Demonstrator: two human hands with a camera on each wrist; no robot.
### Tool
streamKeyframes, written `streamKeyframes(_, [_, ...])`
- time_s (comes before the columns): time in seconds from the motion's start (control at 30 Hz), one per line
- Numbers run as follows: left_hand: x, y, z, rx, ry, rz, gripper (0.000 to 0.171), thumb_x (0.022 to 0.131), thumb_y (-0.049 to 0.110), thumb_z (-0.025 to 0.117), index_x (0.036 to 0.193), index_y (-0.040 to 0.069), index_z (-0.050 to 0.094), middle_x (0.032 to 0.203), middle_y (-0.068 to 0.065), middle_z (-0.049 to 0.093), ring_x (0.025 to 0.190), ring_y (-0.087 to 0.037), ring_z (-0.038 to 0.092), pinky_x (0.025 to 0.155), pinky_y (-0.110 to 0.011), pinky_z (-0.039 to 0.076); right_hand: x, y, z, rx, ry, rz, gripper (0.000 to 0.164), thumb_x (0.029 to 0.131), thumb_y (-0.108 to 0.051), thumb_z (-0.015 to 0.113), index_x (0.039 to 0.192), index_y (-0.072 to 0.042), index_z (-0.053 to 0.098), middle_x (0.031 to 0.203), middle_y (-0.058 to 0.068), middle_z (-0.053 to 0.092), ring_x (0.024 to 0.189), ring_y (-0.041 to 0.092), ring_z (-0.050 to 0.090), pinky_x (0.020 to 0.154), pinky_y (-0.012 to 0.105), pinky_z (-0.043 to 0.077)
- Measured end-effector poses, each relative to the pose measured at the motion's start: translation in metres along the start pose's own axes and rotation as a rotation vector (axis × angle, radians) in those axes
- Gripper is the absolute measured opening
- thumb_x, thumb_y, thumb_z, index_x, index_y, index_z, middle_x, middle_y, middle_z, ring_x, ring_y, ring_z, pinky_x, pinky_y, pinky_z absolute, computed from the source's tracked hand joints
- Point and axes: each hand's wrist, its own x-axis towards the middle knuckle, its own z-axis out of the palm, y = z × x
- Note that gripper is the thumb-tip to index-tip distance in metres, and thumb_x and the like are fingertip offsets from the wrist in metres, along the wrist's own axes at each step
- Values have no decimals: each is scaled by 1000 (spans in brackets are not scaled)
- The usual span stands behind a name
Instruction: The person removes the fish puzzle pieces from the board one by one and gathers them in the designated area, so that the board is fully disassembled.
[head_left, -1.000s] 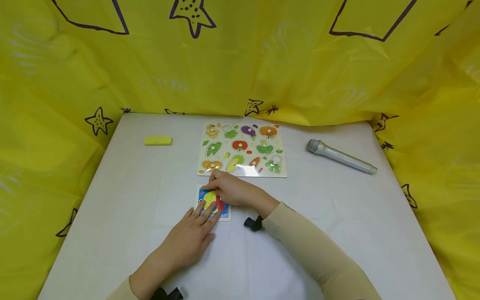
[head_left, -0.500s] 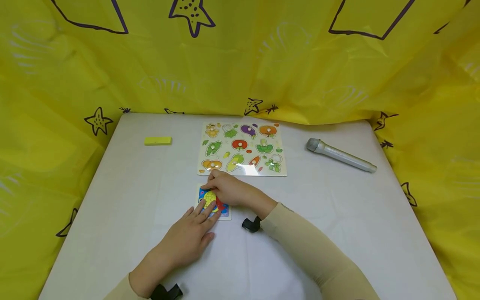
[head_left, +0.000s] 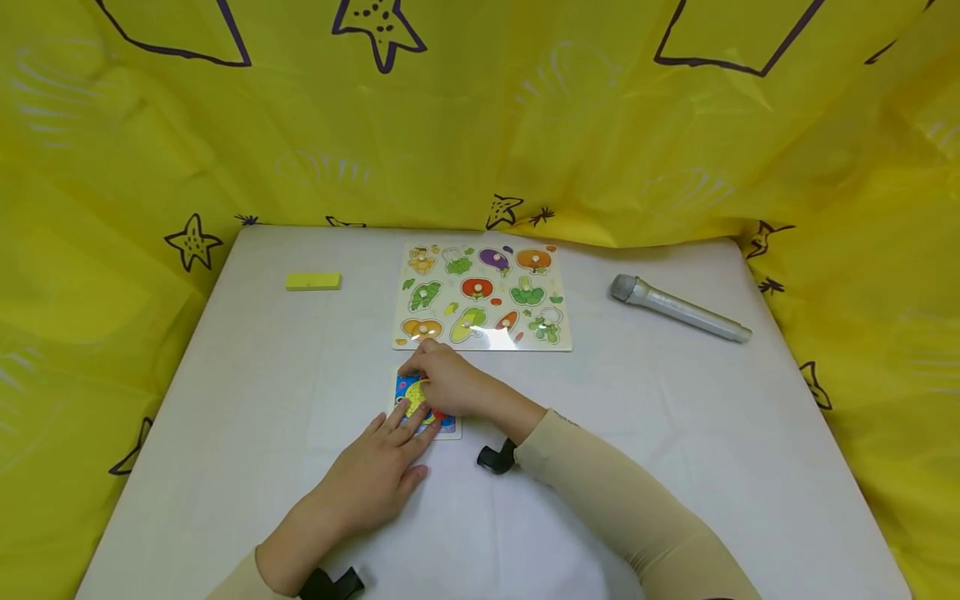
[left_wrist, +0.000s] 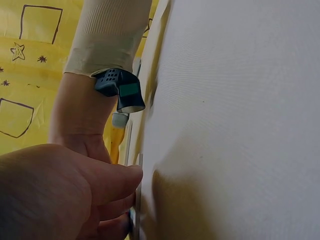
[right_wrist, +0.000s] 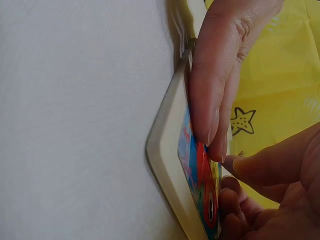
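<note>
A small jigsaw puzzle (head_left: 412, 394) with a blue, yellow and red picture lies in a pale tray near the table's middle. My left hand (head_left: 371, 477) rests on its near part, fingers straight and slightly spread. In the right wrist view, the left fingers (right_wrist: 212, 85) press on the picture, and a red patch with an eye shows below them. My right hand (head_left: 454, 382) bends over the puzzle's far right part, fingers curled, thumb and fingertips low at the picture. Whether a piece is between them is hidden. The left wrist view shows the left thumb (left_wrist: 117, 182) beside the tray's edge.
Behind the puzzle lies a vegetable peg board (head_left: 483, 312). A yellow block (head_left: 313, 282) sits at the back left, a silver microphone (head_left: 678, 309) at the back right. Yellow cloth (head_left: 480, 125) hangs around the white table (head_left: 225, 417). Both wrists carry black camera mounts.
My right hand has shifted slightly toward me over the puzzle and covers more of the red part. The left hand stays in place. The whole head view drifts slightly.
</note>
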Motion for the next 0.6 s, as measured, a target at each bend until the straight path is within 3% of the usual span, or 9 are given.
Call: streamKeyframes(0.6, [1, -2, 1, -5, -24, -10, 60, 108, 32, 63, 163, 13, 48, 172, -14, 41, 164, -43, 31, 127, -67, 34, 2, 0, 4, 2, 11, 35, 37, 101, -6, 62, 137, -11, 69, 137, 6, 61, 129, 21, 57, 115, 39, 49])
